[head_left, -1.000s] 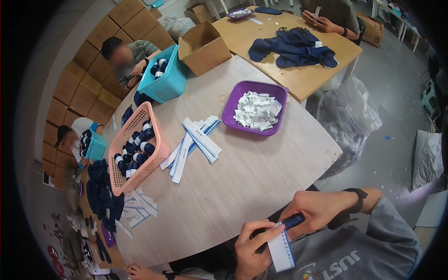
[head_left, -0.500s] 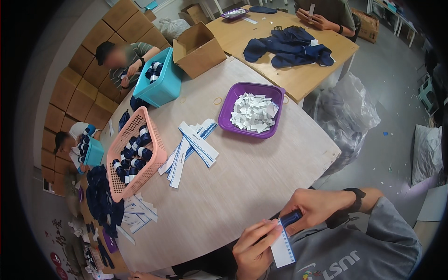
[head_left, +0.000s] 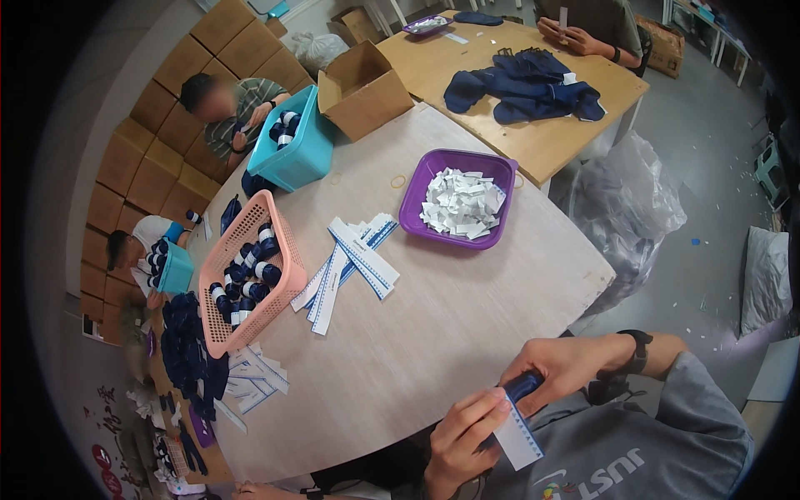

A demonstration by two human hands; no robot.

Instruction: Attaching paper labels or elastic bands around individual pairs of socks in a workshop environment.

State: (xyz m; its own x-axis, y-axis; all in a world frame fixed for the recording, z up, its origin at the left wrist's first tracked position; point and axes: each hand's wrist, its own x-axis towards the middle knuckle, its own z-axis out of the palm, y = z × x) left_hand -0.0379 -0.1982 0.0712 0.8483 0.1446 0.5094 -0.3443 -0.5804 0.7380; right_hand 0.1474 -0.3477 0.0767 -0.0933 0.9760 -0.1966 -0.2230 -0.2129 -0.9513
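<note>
My right hand (head_left: 554, 367), with a dark band at the wrist, is closed round a rolled navy sock (head_left: 522, 386). My left hand (head_left: 468, 429) pinches a white paper strip (head_left: 518, 442) with a blue patterned edge against the roll's near end. The strip's free end hangs down toward my grey shirt. Farther in on the table lies a loose stack of similar strips (head_left: 358, 258). To its left stands a pink basket (head_left: 293, 279) with several banded navy rolls in it. Fingers hide part of the held roll.
A purple tub (head_left: 411, 218) holds small white paper pieces. Behind are a turquoise bin (head_left: 308, 162) and an open carton (head_left: 367, 117). Navy socks (head_left: 533, 92) lie on the far table. More strips (head_left: 254, 379) and navy socks (head_left: 190, 342) lie left. Other people sit around; another person's hand (head_left: 258, 490) shows below.
My left hand and the strip have shifted slightly right, and the strip's free end has swung to the right. The whole view has shifted a little.
</note>
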